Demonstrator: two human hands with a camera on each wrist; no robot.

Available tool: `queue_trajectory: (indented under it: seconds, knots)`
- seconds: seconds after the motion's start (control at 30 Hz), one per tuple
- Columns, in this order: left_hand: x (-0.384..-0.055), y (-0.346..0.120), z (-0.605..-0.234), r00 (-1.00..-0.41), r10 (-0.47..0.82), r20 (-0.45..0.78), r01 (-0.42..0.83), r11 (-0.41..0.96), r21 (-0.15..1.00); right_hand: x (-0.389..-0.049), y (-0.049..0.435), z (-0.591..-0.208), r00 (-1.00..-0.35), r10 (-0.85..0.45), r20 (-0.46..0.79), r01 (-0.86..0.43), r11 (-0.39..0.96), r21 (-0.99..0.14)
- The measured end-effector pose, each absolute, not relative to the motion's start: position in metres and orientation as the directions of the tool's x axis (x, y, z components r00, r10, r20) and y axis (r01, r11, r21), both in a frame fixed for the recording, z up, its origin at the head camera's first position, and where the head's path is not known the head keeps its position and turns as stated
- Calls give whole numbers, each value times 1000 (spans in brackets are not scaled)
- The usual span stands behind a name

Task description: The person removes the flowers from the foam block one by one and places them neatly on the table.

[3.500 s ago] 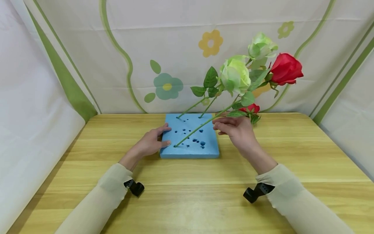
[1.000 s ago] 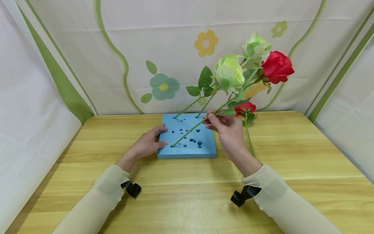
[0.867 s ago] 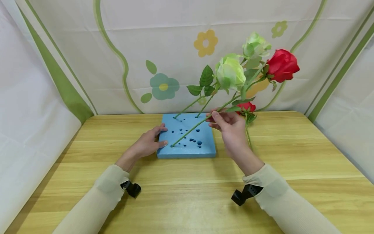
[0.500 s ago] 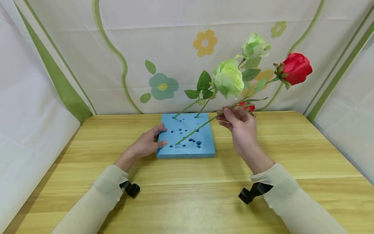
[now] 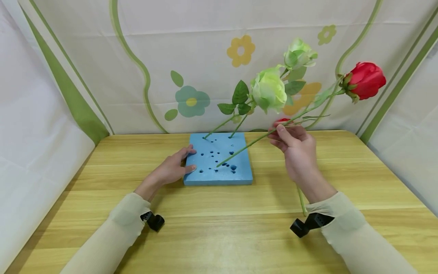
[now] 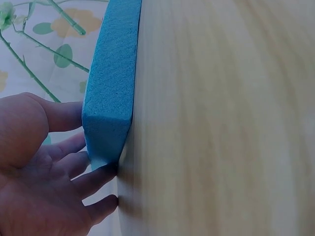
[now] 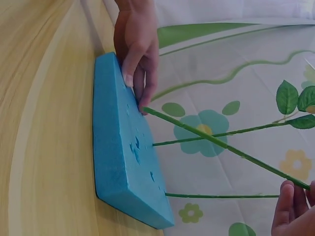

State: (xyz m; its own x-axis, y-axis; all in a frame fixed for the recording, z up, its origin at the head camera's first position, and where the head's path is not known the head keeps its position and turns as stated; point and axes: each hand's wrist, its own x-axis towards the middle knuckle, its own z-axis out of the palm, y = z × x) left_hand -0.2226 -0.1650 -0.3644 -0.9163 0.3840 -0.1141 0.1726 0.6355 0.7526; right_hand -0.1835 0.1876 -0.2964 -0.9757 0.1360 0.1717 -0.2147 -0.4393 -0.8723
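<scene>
Left hand (image 5: pixel 171 167) at the left side of the blue foam block (image 5: pixel 224 176), thumb laid on the edge of the top face, fingers stretched out and spread along the side; left wrist view shows fingertips at the block's side wall, down by the wood-grain table (image 5: pixel 212 236). Left palm turned inward, forearm angled in from lower left.

Right hand (image 5: pixel 299 152) raised above the table, right of the block, thumb and fingers pinching the stem (image 5: pixel 246 146) of a red rose (image 5: pixel 367 81) partway along. Red rose tilted: bloom up at right, bare stem slanting down left over the block. Cut end is out of the holes, above the top face; right wrist view shows it apart from the foam. Right forearm comes in from lower right, wrist lifted.

Block lies flat, top face pitted with holes of mixed sizes. Large pale green rose (image 5: pixel 268 90) and smaller pale green rose (image 5: pixel 299 54) stand tilted right, stems in two holes near the back edge.

Second red rose (image 5: pixel 283 120) mostly hidden behind the right hand; a green stem piece (image 5: pixel 301 199) shows by the right wrist.

Beige sleeves (image 5: pixel 102 238), black wrist camera (image 5: pixel 155 221) on each arm. White backdrop cloth (image 5: pixel 205 49) behind, printed with flowers, leaves, green wavy lines.
</scene>
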Motion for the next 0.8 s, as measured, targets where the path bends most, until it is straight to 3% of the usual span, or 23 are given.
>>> queue_trajectory:
  seconds: [0.4,0.8]
  knots:
    - [-224,-164,-365,-906,405,-126,195,662,724,-183,208,-294,-968,168,188,-248,-509,-824]
    - [-222,-163,-364,-910,398,-120,194,663,723,-184,229,-301,-971,139,192,-236,-472,-849]
